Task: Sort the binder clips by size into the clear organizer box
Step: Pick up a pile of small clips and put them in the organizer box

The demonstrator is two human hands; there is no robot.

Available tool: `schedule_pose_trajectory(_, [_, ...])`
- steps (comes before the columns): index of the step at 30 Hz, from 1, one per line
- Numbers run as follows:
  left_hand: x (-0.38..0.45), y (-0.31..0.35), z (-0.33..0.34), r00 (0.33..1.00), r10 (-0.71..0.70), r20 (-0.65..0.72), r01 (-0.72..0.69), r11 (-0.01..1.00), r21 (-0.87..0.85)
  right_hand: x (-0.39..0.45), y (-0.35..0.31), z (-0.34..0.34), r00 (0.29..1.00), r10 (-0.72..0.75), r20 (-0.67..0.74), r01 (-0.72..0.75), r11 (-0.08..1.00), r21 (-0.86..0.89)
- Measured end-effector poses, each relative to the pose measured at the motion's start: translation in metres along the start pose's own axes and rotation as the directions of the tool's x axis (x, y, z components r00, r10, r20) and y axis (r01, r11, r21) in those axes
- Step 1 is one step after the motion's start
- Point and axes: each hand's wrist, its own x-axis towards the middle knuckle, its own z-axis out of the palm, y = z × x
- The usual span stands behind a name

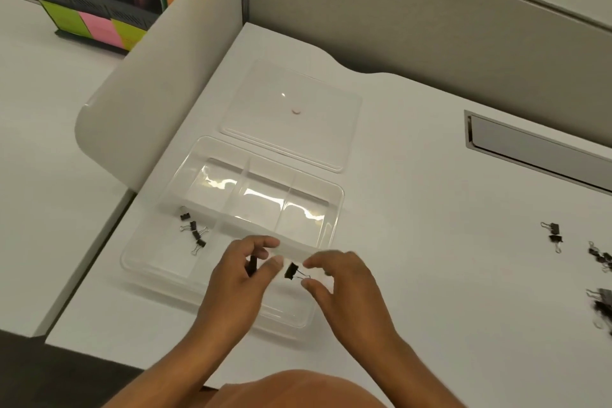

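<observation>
Both hands pinch black metal binder clips, left hand point(243, 270) and right hand point(344, 278), over the glossy clear organizer box point(334, 209) at 12 o'clock on a matte white desk point(430, 308)

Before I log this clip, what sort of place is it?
Most likely an office cubicle. A white desk is enclosed by grey partition panels, a black file rack on the neighbouring desk holds coloured folders, and binder clips lie loose beside a clear organizer box.

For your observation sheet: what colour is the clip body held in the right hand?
Black, with silver wire handles: binder clip, head view.
</observation>
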Motion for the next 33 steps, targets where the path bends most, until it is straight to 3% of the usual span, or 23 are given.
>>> schedule_pose_trajectory(3, [0.005,0.000,-0.011,0.998,-0.025,0.058,0.023,0.999,0.035,0.000,0.000,0.000,0.998,-0.020,-0.067,0.024,0.998,0.051])
schedule_pose_trajectory(6, [0.002,0.003,-0.013,0.986,0.113,0.123,-0.135,0.974,0.184,0.002,-0.007,-0.005,0.999,0.036,-0.025,-0.029,0.972,0.233])
schedule_pose_trajectory(9, [-0.004,0.004,-0.005,0.933,0.273,0.237,-0.348,0.851,0.394,0.003,-0.012,-0.003,1.000,0.019,-0.007,-0.017,0.972,0.235])
schedule_pose_trajectory(12, [-0.008,0.001,0.001,0.933,0.265,0.245,-0.356,0.787,0.504,0.001,-0.010,-0.003,0.999,0.012,-0.046,0.000,0.967,0.256])
schedule_pose_trajectory(17, [-0.022,0.018,0.009,0.922,0.381,-0.066,-0.349,0.894,0.281,-0.008,0.010,-0.021,0.976,0.128,-0.177,-0.054,0.927,0.372])
schedule_pose_trajectory(20, [-0.023,0.032,0.026,0.898,0.424,-0.119,-0.396,0.895,0.207,-0.014,0.031,-0.036,0.948,0.195,-0.251,-0.079,0.909,0.410])
schedule_pose_trajectory(24, [-0.026,0.049,0.084,0.860,0.506,0.069,-0.509,0.840,0.187,-0.031,0.068,-0.061,0.911,0.277,-0.306,-0.110,0.877,0.468])
schedule_pose_trajectory(28, [-0.032,0.060,0.168,0.779,0.544,0.312,-0.609,0.775,0.171,-0.058,0.113,-0.087,0.882,0.334,-0.331,-0.146,0.864,0.483])
schedule_pose_trajectory(33, [-0.038,0.077,0.280,0.711,0.586,0.388,-0.666,0.738,0.107,-0.086,0.195,-0.125,0.805,0.454,-0.383,-0.225,0.830,0.510])
